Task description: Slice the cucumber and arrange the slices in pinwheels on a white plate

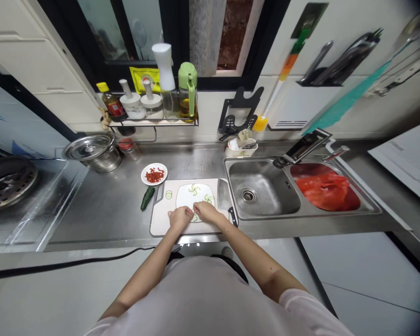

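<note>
A pale cutting board [161,219] lies on the steel counter, with a white plate [187,196] on it. Several cucumber slices [195,188] lie on the plate, and one slice [168,194] rests on the board. My left hand [179,217] and my right hand [205,211] meet at the plate's near edge, fingers curled, pinching cucumber slices [195,217]. A cleaver [224,195] lies flat on the board's right side. A cucumber end piece [147,198] sits on the counter left of the board.
A small plate of chopped red chilli [154,174] stands behind the board. A sink [266,191] lies to the right, next to a red basin [324,189]. A lidded pot [93,150] and a shelf of bottles [154,105] stand at the back left.
</note>
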Available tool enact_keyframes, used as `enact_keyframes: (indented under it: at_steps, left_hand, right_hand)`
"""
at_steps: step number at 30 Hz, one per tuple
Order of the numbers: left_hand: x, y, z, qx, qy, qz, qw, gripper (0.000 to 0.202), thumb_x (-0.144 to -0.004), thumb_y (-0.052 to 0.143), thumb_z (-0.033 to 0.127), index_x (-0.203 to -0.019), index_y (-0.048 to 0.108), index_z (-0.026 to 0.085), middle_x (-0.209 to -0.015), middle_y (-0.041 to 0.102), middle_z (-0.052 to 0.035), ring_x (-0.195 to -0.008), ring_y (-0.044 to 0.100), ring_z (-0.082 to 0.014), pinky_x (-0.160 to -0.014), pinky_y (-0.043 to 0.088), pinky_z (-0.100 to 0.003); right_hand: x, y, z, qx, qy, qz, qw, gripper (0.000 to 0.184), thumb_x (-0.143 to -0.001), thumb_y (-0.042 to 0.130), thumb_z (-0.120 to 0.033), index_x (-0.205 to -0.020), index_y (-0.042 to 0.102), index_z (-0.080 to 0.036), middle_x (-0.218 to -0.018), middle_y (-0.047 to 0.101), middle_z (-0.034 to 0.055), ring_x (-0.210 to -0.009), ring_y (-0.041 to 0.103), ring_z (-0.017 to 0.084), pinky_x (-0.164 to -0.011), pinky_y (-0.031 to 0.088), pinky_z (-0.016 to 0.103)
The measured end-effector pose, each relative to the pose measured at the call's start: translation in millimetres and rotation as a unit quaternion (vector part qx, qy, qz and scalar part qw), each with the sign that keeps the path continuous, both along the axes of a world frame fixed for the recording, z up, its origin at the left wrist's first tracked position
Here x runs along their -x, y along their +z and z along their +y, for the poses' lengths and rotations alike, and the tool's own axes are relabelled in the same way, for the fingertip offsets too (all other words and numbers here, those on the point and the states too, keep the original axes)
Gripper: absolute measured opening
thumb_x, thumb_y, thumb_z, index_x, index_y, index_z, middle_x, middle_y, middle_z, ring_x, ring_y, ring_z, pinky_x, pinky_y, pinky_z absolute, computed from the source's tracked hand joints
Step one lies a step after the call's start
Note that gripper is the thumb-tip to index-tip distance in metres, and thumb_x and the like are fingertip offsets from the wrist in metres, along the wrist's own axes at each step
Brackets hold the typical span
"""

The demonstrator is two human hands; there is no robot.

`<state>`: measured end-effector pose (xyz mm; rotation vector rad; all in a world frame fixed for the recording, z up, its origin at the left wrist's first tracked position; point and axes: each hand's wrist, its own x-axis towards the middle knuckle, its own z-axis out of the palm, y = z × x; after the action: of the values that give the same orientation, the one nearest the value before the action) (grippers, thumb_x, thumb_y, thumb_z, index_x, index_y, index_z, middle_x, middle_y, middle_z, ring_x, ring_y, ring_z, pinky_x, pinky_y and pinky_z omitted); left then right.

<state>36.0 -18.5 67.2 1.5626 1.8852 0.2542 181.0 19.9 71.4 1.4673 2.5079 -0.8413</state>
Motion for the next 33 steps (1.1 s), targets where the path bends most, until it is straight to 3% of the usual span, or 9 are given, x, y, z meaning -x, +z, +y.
enact_keyframes:
  at_steps: [8,15,21,27,33]
  left_hand:
    - [-0.4,-2.0,0.7,0.0,-0.002,0.007,1.0,0.011,-0.074,0.058,0.027,-0.075,0.069,0.025,-0.083,0.071,-0.0023,-0.086,0.062,-0.0235,-0.086,0.031,-0.038]
    - [0.0,-3.1,1.1,-0.013,-0.013,0.032,0.999,0.011,-0.074,0.061,0.031,-0.079,0.069,0.025,-0.097,0.066,-0.0043,-0.092,0.06,-0.0239,-0.086,0.032,-0.039]
    - [0.6,-5.4,1.4,-0.015,-0.021,0.041,0.999,0.014,-0.077,0.059,0.033,-0.075,0.068,0.023,-0.094,0.065,-0.0045,-0.089,0.06,-0.0237,-0.085,0.032,-0.038]
    - [1.6,-8.3,1.0,-0.026,-0.02,0.027,0.999,0.013,-0.075,0.062,0.032,-0.086,0.067,0.026,-0.089,0.063,-0.0022,-0.084,0.058,-0.0197,-0.084,0.032,-0.036]
    - [1.1,-7.6,1.0,-0.02,-0.026,0.026,0.999,0.01,-0.077,0.061,0.031,-0.081,0.069,0.026,-0.09,0.063,-0.0028,-0.087,0.058,-0.0208,-0.086,0.031,-0.037]
  right_hand:
    - [1.4,-0.7,-1.3,-0.014,0.012,-0.023,1.0,0.016,-0.089,0.045,-0.016,-0.094,0.06,-0.016,-0.091,0.067,0.0082,-0.082,0.059,0.017,-0.063,0.031,0.023]
    - [2.2,-4.8,-1.5,-0.029,0.028,-0.036,0.999,0.015,-0.09,0.046,-0.016,-0.096,0.059,-0.016,-0.093,0.066,0.0094,-0.086,0.06,0.018,-0.067,0.035,0.024]
    - [2.8,-4.6,-2.4,-0.032,0.016,-0.053,0.998,0.017,-0.091,0.047,-0.019,-0.102,0.058,-0.016,-0.101,0.066,0.0118,-0.095,0.059,0.021,-0.075,0.038,0.026]
    - [1.5,-5.2,-2.5,-0.049,0.001,-0.074,0.996,0.018,-0.09,0.051,-0.025,-0.103,0.058,-0.016,-0.106,0.064,0.0136,-0.1,0.058,0.023,-0.076,0.04,0.028]
    - [-0.9,-4.3,-2.5,-0.048,-0.012,-0.078,0.996,0.019,-0.09,0.053,-0.028,-0.104,0.057,-0.016,-0.107,0.063,0.014,-0.101,0.058,0.023,-0.078,0.041,0.029]
